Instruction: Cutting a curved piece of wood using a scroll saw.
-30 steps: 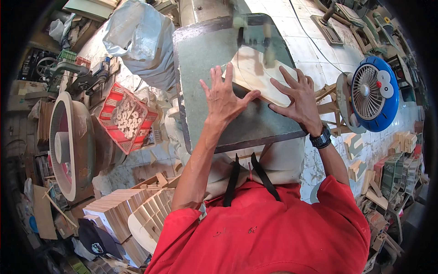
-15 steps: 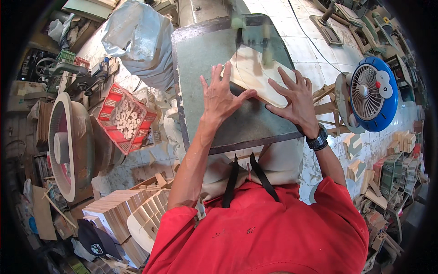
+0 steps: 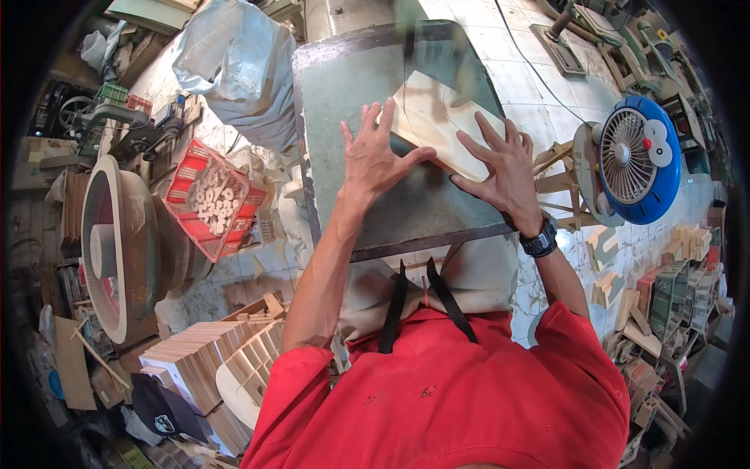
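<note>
Spreading over a pale wooden board (image 3: 437, 125) at the upper centre of the frame, both hands of the person in red have their fingers apart, pinching nothing. The left hand (image 3: 373, 160) is at the board's left edge, thumb stretched toward its lower edge; the right hand (image 3: 506, 166) has fingertips over its right part. Whether every fingertip touches is hard to tell. The board lies slanted on a grey-green machine table (image 3: 336, 102), beneath a blurred green part (image 3: 405, 19). A blue fan (image 3: 660, 184) stands at right, a red basket (image 3: 184, 170) at left.
</note>
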A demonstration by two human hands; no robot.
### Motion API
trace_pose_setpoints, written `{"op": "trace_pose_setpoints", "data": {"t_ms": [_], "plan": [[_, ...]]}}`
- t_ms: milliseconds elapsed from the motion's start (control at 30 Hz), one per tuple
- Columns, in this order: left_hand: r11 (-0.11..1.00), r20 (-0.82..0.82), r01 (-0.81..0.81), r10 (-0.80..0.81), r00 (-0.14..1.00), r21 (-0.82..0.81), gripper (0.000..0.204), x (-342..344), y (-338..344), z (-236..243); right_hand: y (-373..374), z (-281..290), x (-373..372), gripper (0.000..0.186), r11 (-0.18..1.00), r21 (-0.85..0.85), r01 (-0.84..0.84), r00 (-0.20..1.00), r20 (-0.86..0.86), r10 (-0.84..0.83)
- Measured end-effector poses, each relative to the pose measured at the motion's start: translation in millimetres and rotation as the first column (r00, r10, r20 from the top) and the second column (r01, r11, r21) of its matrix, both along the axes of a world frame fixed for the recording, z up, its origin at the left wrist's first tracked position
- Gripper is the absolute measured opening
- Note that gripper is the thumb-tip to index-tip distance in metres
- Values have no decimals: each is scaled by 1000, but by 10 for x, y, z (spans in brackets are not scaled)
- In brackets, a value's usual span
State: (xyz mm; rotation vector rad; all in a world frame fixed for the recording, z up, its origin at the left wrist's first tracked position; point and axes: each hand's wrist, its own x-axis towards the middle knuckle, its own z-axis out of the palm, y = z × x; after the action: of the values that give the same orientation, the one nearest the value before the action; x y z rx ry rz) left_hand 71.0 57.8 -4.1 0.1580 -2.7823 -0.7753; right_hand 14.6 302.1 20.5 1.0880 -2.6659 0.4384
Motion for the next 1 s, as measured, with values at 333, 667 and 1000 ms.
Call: {"op": "trace_pose_setpoints", "data": {"t_ms": [333,667,1000], "plan": [[1000,5,4,-4,1000,7,115,-18,-14,-4,-10,3,-8,68,1000,10,11,1000,5,-11],[1000,23,27,-27,999,2,115,-62,-76,3,-58,54,38,68,998,36,43,999,13,-43],[999,36,31,-31,999,8,115,-73,-84,18,-65,49,30,68,998,33,46,999,25,-47]]}}
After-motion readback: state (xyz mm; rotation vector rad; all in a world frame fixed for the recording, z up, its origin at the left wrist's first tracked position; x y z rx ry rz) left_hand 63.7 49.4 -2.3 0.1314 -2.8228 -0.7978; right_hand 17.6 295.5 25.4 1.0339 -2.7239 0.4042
